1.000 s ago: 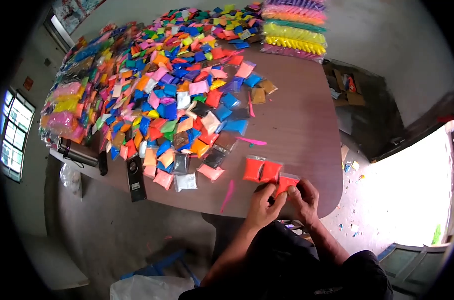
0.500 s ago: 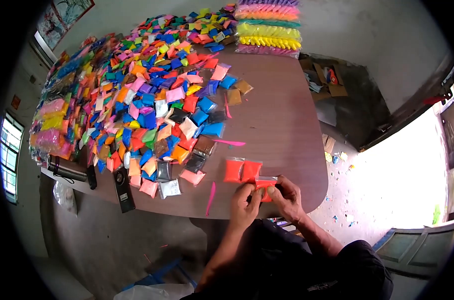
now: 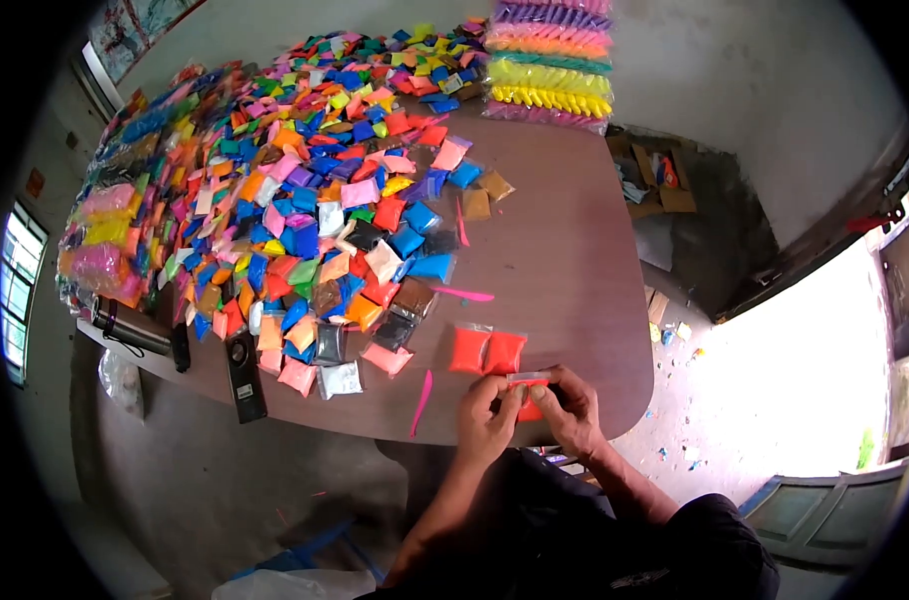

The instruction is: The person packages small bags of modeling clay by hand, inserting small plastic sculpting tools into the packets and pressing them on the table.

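Between my two hands is a small clear packet with red filling (image 3: 533, 406), held over the table's front edge. My left hand (image 3: 487, 415) pinches its left side, thumb on the near face. My right hand (image 3: 569, 408) grips the right side the same way, so fingers cover much of the packet. A clear top strip shows above the thumbs. Just beyond my hands, two similar red packets (image 3: 488, 350) lie side by side on the table. A pink plastic strip, shaped like a small knife (image 3: 422, 403), lies to the left of my left hand.
A large heap of colourful packets (image 3: 315, 220) covers the left of the brown table (image 3: 565, 260). Stacked bagged rows (image 3: 550, 70) stand at the back. A steel flask (image 3: 135, 328) and a dark handheld device (image 3: 245, 378) sit at the left edge. A cardboard box (image 3: 665, 180) is on the floor.
Both hands have come slightly lower in view with the red packet still pinched between them. The whole scene has shifted a little as the head camera moved.
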Available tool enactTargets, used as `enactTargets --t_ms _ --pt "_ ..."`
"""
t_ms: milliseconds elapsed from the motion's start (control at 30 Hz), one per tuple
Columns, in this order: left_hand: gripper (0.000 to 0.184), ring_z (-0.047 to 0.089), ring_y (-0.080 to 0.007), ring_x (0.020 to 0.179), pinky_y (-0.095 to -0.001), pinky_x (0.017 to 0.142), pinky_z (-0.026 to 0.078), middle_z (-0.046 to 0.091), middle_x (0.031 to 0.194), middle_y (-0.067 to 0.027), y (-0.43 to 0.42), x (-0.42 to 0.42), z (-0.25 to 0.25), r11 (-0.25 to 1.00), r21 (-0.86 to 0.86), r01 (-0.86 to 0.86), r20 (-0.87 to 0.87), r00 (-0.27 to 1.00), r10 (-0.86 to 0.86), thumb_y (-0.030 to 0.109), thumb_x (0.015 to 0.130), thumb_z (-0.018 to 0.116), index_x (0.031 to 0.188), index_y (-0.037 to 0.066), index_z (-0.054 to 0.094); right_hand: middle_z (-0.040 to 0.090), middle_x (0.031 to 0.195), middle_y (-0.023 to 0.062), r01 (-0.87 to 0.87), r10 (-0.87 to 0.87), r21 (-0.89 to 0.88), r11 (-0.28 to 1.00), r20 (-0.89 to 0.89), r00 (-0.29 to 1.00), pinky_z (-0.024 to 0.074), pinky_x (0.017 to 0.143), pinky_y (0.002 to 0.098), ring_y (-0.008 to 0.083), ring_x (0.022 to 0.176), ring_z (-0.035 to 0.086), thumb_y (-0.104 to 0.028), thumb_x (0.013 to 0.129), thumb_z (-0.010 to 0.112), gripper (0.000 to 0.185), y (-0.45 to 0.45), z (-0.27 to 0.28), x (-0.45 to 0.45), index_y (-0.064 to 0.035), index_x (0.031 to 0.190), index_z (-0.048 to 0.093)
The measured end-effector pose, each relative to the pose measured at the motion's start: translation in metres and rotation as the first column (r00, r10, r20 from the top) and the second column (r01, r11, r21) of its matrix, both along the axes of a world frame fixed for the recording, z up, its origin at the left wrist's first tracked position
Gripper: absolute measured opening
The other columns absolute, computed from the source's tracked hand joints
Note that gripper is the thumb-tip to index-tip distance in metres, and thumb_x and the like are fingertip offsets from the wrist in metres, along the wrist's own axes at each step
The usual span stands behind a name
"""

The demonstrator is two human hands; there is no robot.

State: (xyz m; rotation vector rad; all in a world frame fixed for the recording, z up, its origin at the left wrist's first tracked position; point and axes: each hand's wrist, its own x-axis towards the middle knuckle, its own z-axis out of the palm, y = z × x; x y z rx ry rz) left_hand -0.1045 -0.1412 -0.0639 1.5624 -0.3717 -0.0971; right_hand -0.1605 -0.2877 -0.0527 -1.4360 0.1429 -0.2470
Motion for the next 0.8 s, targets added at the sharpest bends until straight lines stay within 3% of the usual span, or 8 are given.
enactTargets --t_ms 33,267,333,567,667,767,800 --pt "0.018 0.052 -0.0043 0.058 -0.0254 0.052 0.04 0.059 0.065 0.0018 -0.001 0.001 -0.001 1.0 0.01 -0.02 0.078 0.997 0.019 0.014 0.102 0.068 0.091 0.0 0.064 0.066 0.093 -0.0004 0.024 -0.024 -0.031 0.999 0.004 1.0 0.0477 0.079 0.0236 0.0064 0.088 0.057 -0.01 0.104 0.068 0.012 0.0 0.002 0.001 0.0012 0.107 0.068" --pt "0.017 0.057 -0.0055 0.063 -0.0259 0.057 0.045 0.065 0.07 -0.0009 -0.004 -0.001 0.011 1.0 0.004 0.002 0.069 0.998 -0.002 0.013 0.101 0.069 0.092 0.0 0.067 0.069 0.094 0.0028 0.055 -0.054 -0.111 0.992 0.02 0.998 0.0501 0.08 0.0256 0.0092 0.089 0.06 -0.01 0.104 0.067 0.012 -0.005 -0.004 -0.001 0.002 0.105 0.07" --pt "0.018 0.061 -0.0144 0.064 -0.0312 0.059 0.047 0.066 0.072 -0.007 -0.004 0.0 0.013 0.998 -0.062 -0.007 0.033 0.999 0.009 0.014 0.098 0.073 0.089 0.0 0.068 0.069 0.096 0.0025 0.042 -0.046 -0.217 0.975 -0.014 0.999 0.0494 0.082 0.0252 0.0089 0.091 0.06 -0.01 0.105 0.065 0.012 -0.004 0.001 -0.001 0.0021 0.103 0.069" --pt "0.016 0.063 -0.0189 0.065 -0.033 0.061 0.049 0.066 0.073 -0.0087 0.002 0.0 0.009 0.997 -0.039 -0.071 0.088 0.993 0.074 0.014 0.098 0.072 0.092 0.001 0.07 0.072 0.096 0.006 0.051 -0.043 -0.243 0.969 0.037 0.998 0.0517 0.081 0.0272 0.0112 0.09 0.063 -0.011 0.103 0.068 0.013 0.003 0.003 0.003 0.0017 0.107 0.071" --pt "0.017 0.063 -0.0194 0.064 -0.0335 0.061 0.048 0.066 0.073 -0.0091 0.001 -0.001 0.015 0.992 -0.073 -0.102 0.074 0.991 0.108 0.017 0.097 0.074 0.091 0.001 0.07 0.072 0.097 0.0058 0.001 -0.013 -0.276 0.961 -0.043 0.999 0.0516 0.082 0.0269 0.011 0.092 0.063 -0.012 0.104 0.066 0.015 0.0 0.0 0.002 0.0018 0.107 0.071" --pt "0.018 0.063 -0.0167 0.066 -0.0322 0.062 0.049 0.066 0.074 -0.0077 -0.001 -0.001 0.017 0.992 -0.043 -0.119 0.112 0.986 0.123 0.018 0.097 0.076 0.09 0.003 0.069 0.071 0.096 0.0051 0.065 -0.059 -0.273 0.96 0.03 0.998 0.051 0.082 0.026 0.0106 0.091 0.061 -0.015 0.107 0.064 0.018 0.003 0.001 0.003 0.002 0.108 0.07" --pt "0.02 0.064 -0.0205 0.066 -0.0342 0.062 0.049 0.065 0.075 -0.0101 0.0 0.0 0.015 0.997 0.021 -0.08 0.134 0.988 0.076 0.02 0.097 0.076 0.089 0.003 0.067 0.07 0.096 0.0035 0.106 -0.102 -0.243 0.964 0.029 0.994 0.0505 0.082 0.0261 0.0104 0.09 0.06 -0.015 0.107 0.062 0.019 0.001 -0.001 0.003 0.0024 0.108 0.07"
